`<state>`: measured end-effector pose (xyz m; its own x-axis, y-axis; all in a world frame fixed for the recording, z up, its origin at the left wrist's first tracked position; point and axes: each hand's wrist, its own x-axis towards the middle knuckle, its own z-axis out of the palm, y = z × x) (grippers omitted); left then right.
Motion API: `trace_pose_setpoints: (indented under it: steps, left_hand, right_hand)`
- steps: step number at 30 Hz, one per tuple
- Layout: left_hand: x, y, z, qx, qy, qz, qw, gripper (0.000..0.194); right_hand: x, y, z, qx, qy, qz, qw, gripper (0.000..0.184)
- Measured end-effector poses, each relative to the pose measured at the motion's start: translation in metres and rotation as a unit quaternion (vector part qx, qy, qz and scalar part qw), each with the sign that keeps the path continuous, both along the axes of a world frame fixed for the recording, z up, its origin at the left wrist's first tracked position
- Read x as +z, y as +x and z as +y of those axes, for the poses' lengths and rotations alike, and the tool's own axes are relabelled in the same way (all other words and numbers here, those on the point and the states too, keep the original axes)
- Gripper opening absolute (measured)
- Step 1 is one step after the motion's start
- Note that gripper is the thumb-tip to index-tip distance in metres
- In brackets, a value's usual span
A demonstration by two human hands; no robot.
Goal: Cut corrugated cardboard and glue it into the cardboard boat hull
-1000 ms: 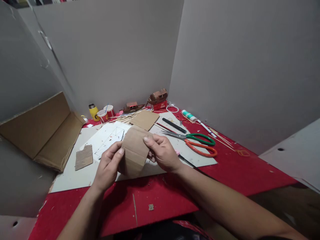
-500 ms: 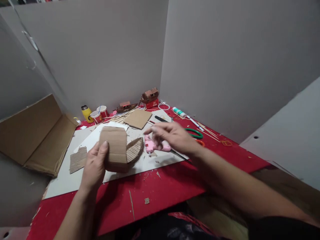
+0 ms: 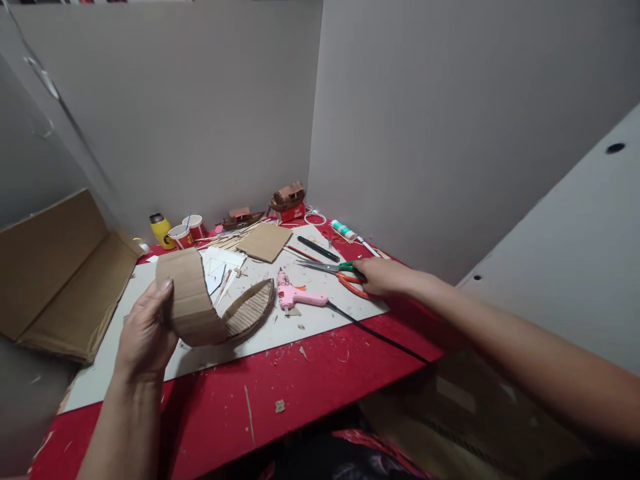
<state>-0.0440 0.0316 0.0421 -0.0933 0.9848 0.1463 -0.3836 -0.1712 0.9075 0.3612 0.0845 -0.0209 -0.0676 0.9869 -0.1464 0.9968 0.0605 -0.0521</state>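
My left hand (image 3: 147,320) is closed on a curved sheet of cardboard (image 3: 193,297), thumb on its outer face. The sheet arches over one end of a small cardboard boat hull (image 3: 250,307) with a ribbed floor and a pointed tip. Whether sheet and hull are joined I cannot tell. On the right, my right hand (image 3: 377,275) grips the handles of the scissors (image 3: 327,268), one green and one orange; their slightly parted blades point left. Between the hands a pink hot glue gun (image 3: 300,297) lies on the white board (image 3: 325,317), nozzle pointing away from me.
A folded cardboard box (image 3: 60,280) stands at left. Toward the back are a yellow bottle (image 3: 161,231), paper cups (image 3: 181,237), two model boats (image 3: 289,196), thin sticks (image 3: 230,239), a flat cardboard piece (image 3: 265,241) and a black cutter (image 3: 319,248). A black cord (image 3: 380,339) crosses the red tabletop (image 3: 300,377).
My right hand has gone from above the glue gun rightward to the scissors and taken hold of them. The curved cardboard in my left hand has moved left and turned. The view has shifted slightly.
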Motion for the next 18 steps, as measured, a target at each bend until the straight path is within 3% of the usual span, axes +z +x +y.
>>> trace_pose_setpoints:
  steps: [6, 13, 18]
  left_hand:
    - [0.0, -0.002, 0.0, -0.022, -0.01, 0.013, 1.0, 0.036]
    - [-0.003, -0.004, 0.002, -0.026, -0.005, 0.022, 0.999, 0.04]
    - [-0.003, 0.0, -0.001, -0.038, -0.005, 0.02, 0.999, 0.04]
  right_hand:
    - [0.011, 0.001, 0.008, 0.005, -0.064, -0.035, 0.997, 0.028]
    - [0.022, 0.014, -0.007, -0.01, 0.026, 0.025, 0.999, 0.035]
    - [0.033, 0.011, -0.03, -0.025, 0.095, 0.168, 0.981, 0.04]
